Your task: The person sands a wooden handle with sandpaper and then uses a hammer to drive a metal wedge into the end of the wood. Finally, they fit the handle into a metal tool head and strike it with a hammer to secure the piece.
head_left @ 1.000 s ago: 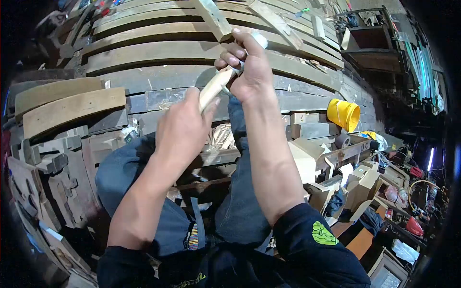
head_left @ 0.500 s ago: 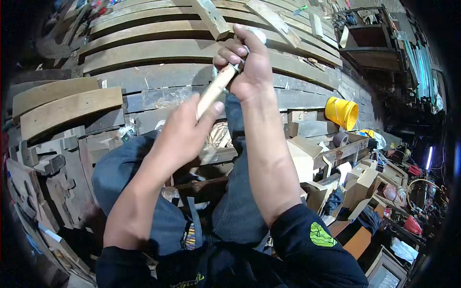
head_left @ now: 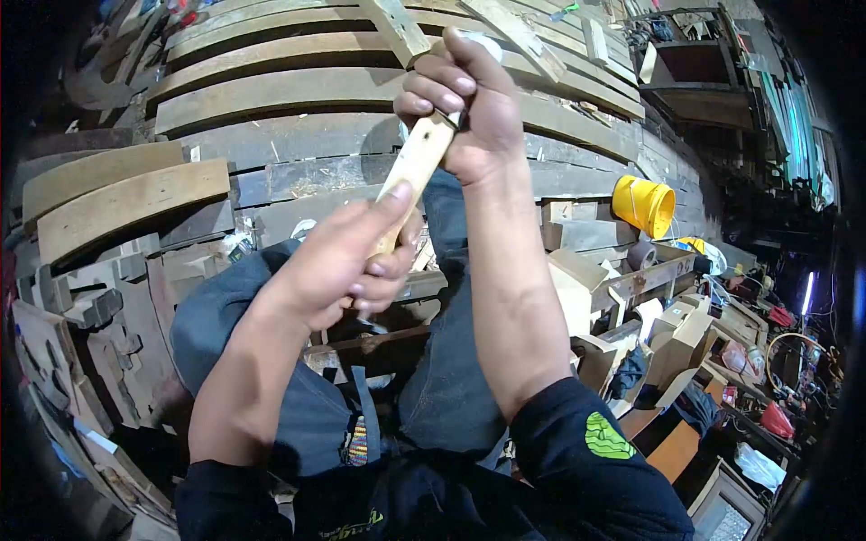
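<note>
A pale wooden stick [head_left: 419,158] with a small dark knot runs slantwise between my hands. My left hand [head_left: 347,257] is closed around its lower end, with the thumb laid along the top face. At the upper end my right hand [head_left: 474,113] is closed, fingers curled and thumb pointing up. A thin dark metal edge crosses the wood right beside the right fingers. The rest of what the right hand grips is hidden inside the fist. Behind that thumb shows part of a rounded white thing [head_left: 490,48], of a kind I cannot make out.
Long wooden planks [head_left: 271,99] lie ahead. Two curved boards [head_left: 135,198] are at the left, above stacked wood offcuts [head_left: 95,311]. At the right are a yellow bucket [head_left: 643,207], a roll of tape [head_left: 641,256] and open cardboard boxes [head_left: 681,338]. My knees are below the hands.
My left hand has turned and its fingers now wrap under the stick. The stick has rolled, showing a flat face with a knot. My right fist has shifted slightly.
</note>
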A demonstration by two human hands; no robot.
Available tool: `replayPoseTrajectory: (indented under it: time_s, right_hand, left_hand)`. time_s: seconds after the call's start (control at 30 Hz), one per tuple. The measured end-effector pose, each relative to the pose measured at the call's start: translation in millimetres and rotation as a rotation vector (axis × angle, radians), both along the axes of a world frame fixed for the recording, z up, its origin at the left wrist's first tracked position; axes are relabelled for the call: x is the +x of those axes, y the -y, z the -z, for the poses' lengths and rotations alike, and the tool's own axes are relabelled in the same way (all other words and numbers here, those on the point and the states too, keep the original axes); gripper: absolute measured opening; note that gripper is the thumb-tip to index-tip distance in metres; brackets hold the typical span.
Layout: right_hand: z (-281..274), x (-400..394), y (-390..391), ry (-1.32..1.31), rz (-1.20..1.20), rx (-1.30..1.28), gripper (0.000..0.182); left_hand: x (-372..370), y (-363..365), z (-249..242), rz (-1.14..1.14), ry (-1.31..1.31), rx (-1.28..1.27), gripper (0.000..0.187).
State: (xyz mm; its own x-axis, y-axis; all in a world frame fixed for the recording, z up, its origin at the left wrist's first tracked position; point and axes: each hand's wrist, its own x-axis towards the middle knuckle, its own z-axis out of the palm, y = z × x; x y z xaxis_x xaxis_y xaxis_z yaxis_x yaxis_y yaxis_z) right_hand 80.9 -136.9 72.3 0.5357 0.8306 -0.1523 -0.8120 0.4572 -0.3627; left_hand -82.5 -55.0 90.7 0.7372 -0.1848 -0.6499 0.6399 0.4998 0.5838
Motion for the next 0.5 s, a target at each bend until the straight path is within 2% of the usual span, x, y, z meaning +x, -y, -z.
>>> replayPoseTrajectory:
  time_s: [0.07,0.1,0.2,0.23,0.33,0.37,0.47,0.5]
  right_hand:
    - [3,4,1,-0.098,-0.12,0.197,0.019]
    - [5,4,4,-0.097,-0.114,0.193,0.019]
    - [0,-3,-1,0.147,0.312,-0.389,0.021]
    - [7,1,-2,-0.019,0.404,-0.417,0.022]
    - [19,19,6,-0.414,0.736,-0.501,0.022]
    - [19,27,11,-0.395,0.838,-0.5,0.022]
    - [15,32,26,-0.348,0.931,-0.364,0.02]
    - [14,31,26,-0.299,0.948,-0.381,0.026]
  left_hand:
    - [-1,3,5,0.04,0.117,0.461,0.036]
    - [-1,5,9,0.058,0.179,0.688,0.036]
    - [-3,9,15,0.09,0.363,1.373,0.036]
    - [-3,8,13,0.09,0.363,1.371,0.036]
    - [-3,-2,-2,0.349,0.159,1.323,0.034]
    - [-7,-5,3,0.32,0.176,1.298,0.037]
    - [-10,-12,0,0.26,0.129,1.238,0.039]
    - [-12,-14,3,0.173,0.211,1.23,0.041]
